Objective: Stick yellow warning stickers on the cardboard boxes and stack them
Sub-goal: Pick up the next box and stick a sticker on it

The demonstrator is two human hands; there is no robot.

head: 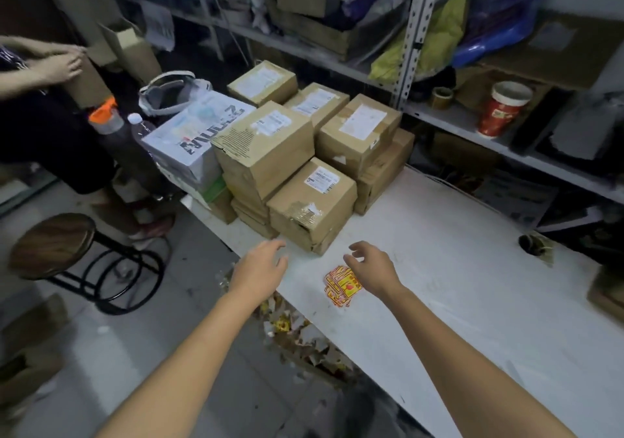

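Observation:
Several brown cardboard boxes with white labels stand stacked at the far left end of the white table (456,268). The nearest box (312,206) sits at the front of the pile. A small heap of yellow and red warning stickers (341,285) lies on the table just in front of it. My left hand (261,267) hovers over the table's left edge, fingers relaxed and empty, a little short of the nearest box. My right hand (371,265) hangs above the stickers with loosely curled fingers, holding nothing.
A white printed box (192,137) and two bottles (111,127) stand left of the pile. Another person's hands (64,63) hold a box at far left. A round stool (50,245) stands on the floor. Metal shelving (408,32) with bags and a red cup (503,110) runs behind. Peeled sticker backings (304,333) litter the floor.

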